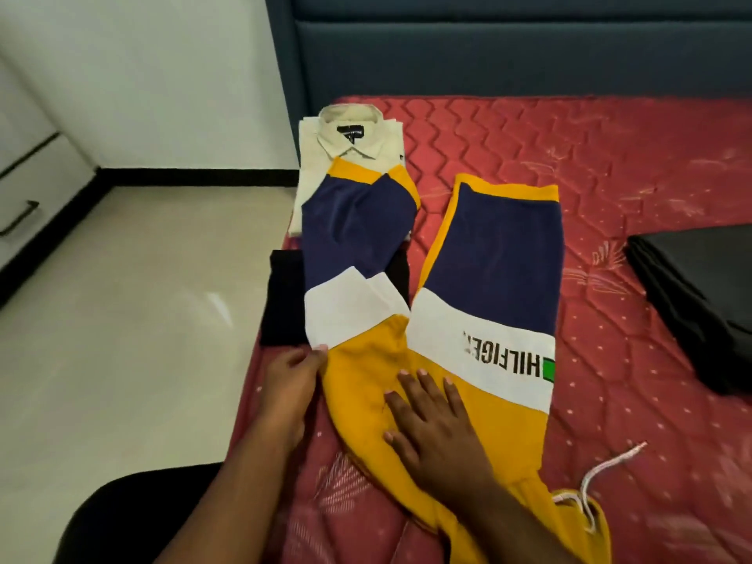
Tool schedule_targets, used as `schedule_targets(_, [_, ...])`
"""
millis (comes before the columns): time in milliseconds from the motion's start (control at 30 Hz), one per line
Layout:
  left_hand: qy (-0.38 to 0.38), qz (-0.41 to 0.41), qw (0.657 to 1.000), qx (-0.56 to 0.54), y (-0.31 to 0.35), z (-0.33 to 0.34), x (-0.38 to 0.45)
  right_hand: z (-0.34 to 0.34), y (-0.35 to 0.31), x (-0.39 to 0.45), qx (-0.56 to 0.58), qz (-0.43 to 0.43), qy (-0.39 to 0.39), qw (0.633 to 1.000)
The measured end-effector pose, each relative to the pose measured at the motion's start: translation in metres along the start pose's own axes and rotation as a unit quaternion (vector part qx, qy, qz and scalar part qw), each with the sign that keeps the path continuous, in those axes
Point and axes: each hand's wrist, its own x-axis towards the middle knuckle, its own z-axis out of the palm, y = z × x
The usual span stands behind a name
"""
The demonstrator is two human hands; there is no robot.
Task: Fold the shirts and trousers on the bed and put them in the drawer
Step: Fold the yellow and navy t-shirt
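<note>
— Trousers [484, 278], yellow, navy and white, lie spread on the red mattress of the bed [651, 164], legs pointing toward the blue headboard [508, 54]. What else is around them?

— The trousers' left leg lies over a folded cream shirt [354, 136] at the mattress corner, and over a black folded garment [285, 303] just nearer, at the bed's edge. A white drawstring [610, 470] trails from the waistband on the near right. A flat black item [700, 295] sits well apart at the right edge of the bed; I cannot tell what it is.

— And the hands?

— The right hand [435, 425] lies flat, fingers straight and spread, pressing the yellow upper part. The left hand [293, 384] pinches the edge of the left leg where white meets yellow.

— The drawer?

— Off to the far left, a white drawer unit [24, 197] with a dark handle stands across the pale floor [134, 319].
</note>
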Motion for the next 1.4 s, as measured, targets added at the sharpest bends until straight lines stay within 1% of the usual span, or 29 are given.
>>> schedule_targets(67, [-0.050, -0.060, 0.997, 0.017, 0.013, 0.000, -0.002, -0.001, 0.003, 0.000, -0.008, 0.015, -0.002, 1.000])
schedule_targets(133, [-0.105, -0.124, 0.986, 0.043, 0.020, 0.003, -0.007, 0.001, 0.007, -0.003, -0.008, 0.025, -0.028, 0.999])
schedule_targets(167, [-0.130, -0.142, 0.980, 0.042, 0.023, 0.002, -0.012, 0.000, 0.007, -0.006, -0.003, 0.024, -0.037, 0.999])
schedule_targets(200, [-0.149, -0.152, 0.977, 0.012, 0.023, 0.003, -0.011, 0.000, 0.009, -0.007, 0.012, 0.025, -0.049, 0.998])
schedule_targets(233, [-0.166, -0.153, 0.973, -0.045, 0.025, 0.003, -0.013, 0.000, 0.011, -0.008, 0.028, 0.024, -0.047, 0.998])
schedule_targets(267, [-0.186, -0.160, 0.961, -0.126, 0.025, 0.004, -0.013, 0.002, 0.013, -0.008, 0.038, 0.019, -0.033, 0.999])
schedule_targets(333, [-0.219, -0.176, 0.917, -0.283, 0.019, 0.008, -0.016, 0.005, 0.015, -0.007, 0.045, 0.017, -0.013, 0.999])
schedule_targets(367, [-0.225, -0.186, 0.894, -0.339, 0.016, 0.011, -0.018, 0.005, 0.015, -0.007, 0.043, 0.017, -0.012, 0.999])
schedule_targets(433, [-0.221, -0.200, 0.872, -0.389, 0.008, 0.014, -0.016, 0.009, 0.016, -0.008, 0.038, 0.014, -0.014, 0.999])
schedule_targets(500, [-0.217, -0.215, 0.868, -0.391, 0.008, 0.011, -0.008, 0.011, 0.016, -0.009, 0.040, 0.011, -0.007, 0.999])
schedule_targets(600, [-0.204, -0.241, 0.877, -0.362, 0.017, 0.000, 0.010, 0.014, 0.016, -0.009, 0.035, 0.012, 0.010, 0.999])
schedule_targets(667, [-0.195, -0.252, 0.873, -0.370, 0.021, -0.006, 0.021, 0.016, 0.016, -0.010, 0.036, 0.014, 0.018, 0.999])
schedule_targets(733, [-0.237, -0.259, 0.859, -0.373, 0.022, -0.008, 0.026, 0.017, 0.017, -0.010, 0.040, 0.009, 0.023, 0.999])
schedule_targets(800, [-0.284, -0.245, 0.855, -0.357, 0.020, -0.006, 0.026, 0.017, 0.017, -0.011, 0.043, 0.006, 0.027, 0.999])
schedule_targets(867, [-0.303, -0.195, 0.864, -0.351, 0.017, 0.000, 0.027, 0.018, 0.017, -0.011, 0.045, 0.005, 0.027, 0.999])
schedule_targets(933, [-0.286, -0.124, 0.863, -0.397, 0.018, 0.005, 0.027, 0.018, 0.017, -0.010, 0.046, 0.004, 0.035, 0.998])
schedule_targets(1000, [-0.255, -0.087, 0.855, -0.444, 0.020, 0.013, 0.027, 0.019, 0.018, -0.010, 0.051, 0.000, 0.038, 0.998])
schedule_targets(1067, [-0.191, -0.057, 0.860, -0.471, 0.024, 0.021, 0.024, 0.021, 0.019, -0.012, 0.051, -0.001, 0.047, 0.998])
schedule_targets(1133, [-0.111, -0.015, 0.853, -0.509, 0.034, 0.025, 0.020, 0.021, 0.018, -0.013, 0.065, 0.003, 0.050, 0.997])
schedule_targets(1200, [-0.067, 0.059, 0.857, -0.507, 0.053, 0.028, 0.010, 0.021, 0.018, -0.011, 0.073, -0.002, 0.064, 0.995])
schedule_targets(1233, [-0.043, 0.119, 0.874, -0.470, 0.064, 0.032, 0.004, 0.019, 0.016, -0.010, 0.076, -0.002, 0.070, 0.995])
schedule_targets(1267, [-0.013, 0.206, 0.891, -0.404, 0.076, 0.038, -0.006, 0.018, 0.016, -0.011, 0.089, -0.010, 0.082, 0.993])
schedule_targets(1300, [0.007, 0.293, 0.908, -0.300, 0.088, 0.047, -0.018, 0.012, 0.015, -0.011, 0.126, -0.015, 0.089, 0.988])
schedule_targets(1333, [-0.002, 0.384, 0.903, -0.192, 0.101, 0.065, -0.028, 0.010, 0.018, -0.013, 0.186, -0.011, 0.108, 0.977])
schedule_targets(1367, [-0.018, 0.446, 0.892, -0.065, 0.114, 0.089, -0.035, 0.005, 0.019, -0.014, 0.269, 0.022, 0.111, 0.956])
schedule_targets(1400, [-0.047, 0.480, 0.874, 0.060, 0.129, 0.119, -0.036, 0.006, 0.023, -0.013, 0.376, 0.050, 0.103, 0.920])
